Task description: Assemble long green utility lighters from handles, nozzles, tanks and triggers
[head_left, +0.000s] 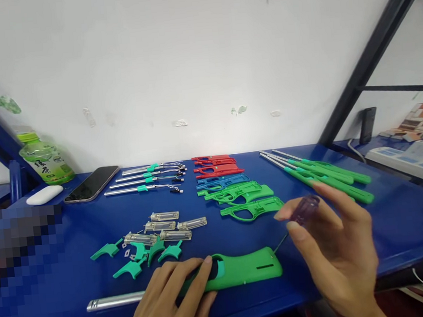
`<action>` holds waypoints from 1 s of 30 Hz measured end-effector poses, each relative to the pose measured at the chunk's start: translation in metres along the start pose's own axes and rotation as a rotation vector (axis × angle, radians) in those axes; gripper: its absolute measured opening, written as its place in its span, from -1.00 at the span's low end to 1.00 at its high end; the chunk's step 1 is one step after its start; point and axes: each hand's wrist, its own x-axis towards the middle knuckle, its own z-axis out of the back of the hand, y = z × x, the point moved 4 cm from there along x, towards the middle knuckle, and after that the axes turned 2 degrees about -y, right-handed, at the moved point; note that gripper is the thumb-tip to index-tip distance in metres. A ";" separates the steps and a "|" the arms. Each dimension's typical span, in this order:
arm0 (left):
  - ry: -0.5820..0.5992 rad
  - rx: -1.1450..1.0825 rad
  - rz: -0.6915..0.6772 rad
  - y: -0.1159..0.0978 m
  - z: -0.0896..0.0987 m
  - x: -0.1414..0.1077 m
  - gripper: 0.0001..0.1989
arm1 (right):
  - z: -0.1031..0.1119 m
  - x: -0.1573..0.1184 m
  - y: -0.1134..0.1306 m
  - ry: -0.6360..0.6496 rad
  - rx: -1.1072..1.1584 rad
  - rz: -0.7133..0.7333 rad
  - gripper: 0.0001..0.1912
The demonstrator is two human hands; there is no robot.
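Observation:
My left hand (175, 297) is closed around the front of a green long-nosed lighter (243, 270), which lies near the table's front edge. Its silver tube (115, 301) points left, and a teal trigger shows beside my fingers. Between the thumb and fingers of my right hand (337, 246) is a small screwdriver (305, 210) with a clear purple handle. Its thin shaft slants down to the lighter's right end, where the tip appears to touch. Teal triggers (130, 268) and several clear fuel tanks (161, 226) lie behind my left hand.
Metal tubes with wires (147, 188) lie at the back left. Red half-shells (218, 170), a blue one and green half-shells (255, 209) are in the middle. Assembled green lighters (327, 175) lie right. A phone (93, 183), white case (44, 195) and bottle (47, 160) stand left.

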 end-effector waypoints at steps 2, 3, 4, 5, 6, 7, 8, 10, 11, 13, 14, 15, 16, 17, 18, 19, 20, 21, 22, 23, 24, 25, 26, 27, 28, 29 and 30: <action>0.005 -0.005 -0.003 0.000 0.001 0.000 -0.56 | 0.000 -0.002 -0.001 0.030 -0.010 -0.041 -0.31; 0.005 -0.003 -0.006 0.000 0.001 0.000 -0.55 | 0.000 -0.003 -0.001 0.047 -0.009 -0.047 -0.32; 0.011 0.001 -0.012 0.000 0.001 0.000 -0.55 | 0.000 -0.003 -0.001 0.058 -0.010 -0.042 -0.33; 0.018 0.006 -0.018 0.000 0.000 0.000 -0.55 | 0.001 -0.003 -0.001 0.063 -0.009 -0.026 -0.32; 0.022 0.012 -0.022 0.000 0.000 0.000 -0.55 | 0.001 -0.003 -0.001 0.059 -0.006 -0.002 -0.29; 0.027 0.015 -0.026 0.000 -0.001 0.000 -0.55 | 0.002 -0.003 -0.001 0.049 -0.004 0.022 -0.26; 0.026 0.018 -0.029 0.000 -0.001 0.000 -0.55 | 0.002 -0.003 -0.001 0.029 -0.006 0.038 -0.24; 0.030 0.025 -0.029 0.000 -0.002 0.000 -0.55 | 0.003 -0.003 -0.001 -0.013 -0.011 0.026 -0.24; 0.032 0.027 -0.037 0.000 -0.002 -0.001 -0.55 | 0.002 -0.003 -0.001 -0.022 -0.011 0.006 -0.26; 0.044 0.024 -0.051 -0.001 -0.002 -0.001 -0.55 | 0.001 -0.002 0.000 -0.007 -0.002 -0.032 -0.31; 0.040 0.023 -0.051 -0.002 -0.001 0.000 -0.55 | 0.000 -0.002 0.000 0.009 0.007 -0.034 -0.33; 0.037 0.020 -0.044 -0.002 0.000 0.000 -0.55 | 0.000 -0.001 0.001 0.020 0.019 -0.019 -0.34; 0.028 0.018 -0.034 -0.001 0.000 0.001 -0.56 | 0.000 0.000 0.001 0.021 0.032 0.007 -0.34; 0.022 0.016 -0.022 -0.001 0.001 0.002 -0.57 | 0.001 0.001 0.002 0.013 0.044 0.040 -0.34; 0.015 0.013 -0.015 -0.001 0.001 0.003 -0.57 | 0.001 0.002 0.002 0.004 0.050 0.068 -0.32; 0.011 0.010 -0.013 -0.001 0.001 0.004 -0.58 | 0.002 0.002 0.002 -0.005 0.048 0.084 -0.30; 0.007 0.006 -0.010 -0.001 0.001 0.004 -0.58 | 0.003 0.001 0.002 -0.014 0.037 0.081 -0.28; -0.001 0.003 -0.010 -0.001 0.001 0.004 -0.58 | 0.003 0.000 0.001 -0.018 0.022 0.064 -0.28; -0.009 0.001 -0.010 -0.001 0.001 0.004 -0.58 | 0.003 -0.001 0.001 -0.018 0.007 0.037 -0.28; -0.010 0.000 -0.009 -0.001 0.000 0.004 -0.58 | 0.003 -0.003 0.000 -0.013 -0.005 0.008 -0.29; -0.010 0.000 -0.009 -0.001 0.000 0.003 -0.58 | 0.002 -0.004 0.000 -0.002 -0.012 -0.027 -0.29; -0.009 0.002 -0.010 -0.001 0.000 0.003 -0.57 | 0.002 -0.006 0.000 0.012 -0.012 -0.056 -0.30; -0.009 0.005 -0.009 -0.001 0.000 0.003 -0.57 | 0.001 -0.006 0.000 0.031 -0.004 -0.075 -0.30; -0.006 0.008 -0.006 -0.001 0.001 0.003 -0.58 | 0.001 -0.007 -0.001 0.052 0.011 -0.082 -0.29; -0.007 0.009 -0.005 -0.002 0.001 0.003 -0.58 | 0.000 -0.006 -0.001 0.069 0.028 -0.076 -0.28; -0.006 0.010 -0.003 -0.002 0.001 0.004 -0.58 | 0.000 -0.005 0.000 0.082 0.040 -0.051 -0.28; -0.008 0.008 -0.004 -0.002 0.002 0.004 -0.58 | 0.001 -0.004 0.000 0.091 0.042 -0.014 -0.30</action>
